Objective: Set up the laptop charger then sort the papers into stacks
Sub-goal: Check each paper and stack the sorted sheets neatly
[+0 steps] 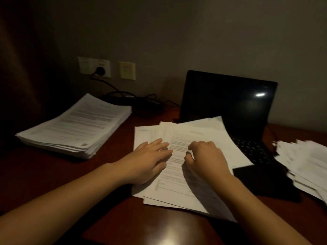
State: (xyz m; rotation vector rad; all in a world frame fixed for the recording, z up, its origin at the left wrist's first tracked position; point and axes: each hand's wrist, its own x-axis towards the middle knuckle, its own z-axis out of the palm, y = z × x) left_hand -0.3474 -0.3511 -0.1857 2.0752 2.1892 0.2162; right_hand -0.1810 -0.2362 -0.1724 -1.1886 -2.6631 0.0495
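A fanned pile of printed sheets (196, 138) lies in the middle of the dark wooden desk (109, 209). My left hand (150, 160) rests flat on its left side, fingers straight. My right hand (207, 158) sits on the top sheet with fingers curled down; whether it pinches a sheet is unclear. A thick neat stack of papers (76, 128) lies at the left. An open black laptop (228, 103) stands behind the pile, its keyboard partly covered by sheets. The charger's black plug (100, 70) sits in the wall socket, and its cable (127, 96) trails across the desk toward the laptop.
A loose, blurred heap of papers (306, 167) lies at the right edge, overlapping the laptop's corner. A second wall plate (127, 70) is beside the socket. The wall runs close behind the desk. Deep shadow covers the far left.
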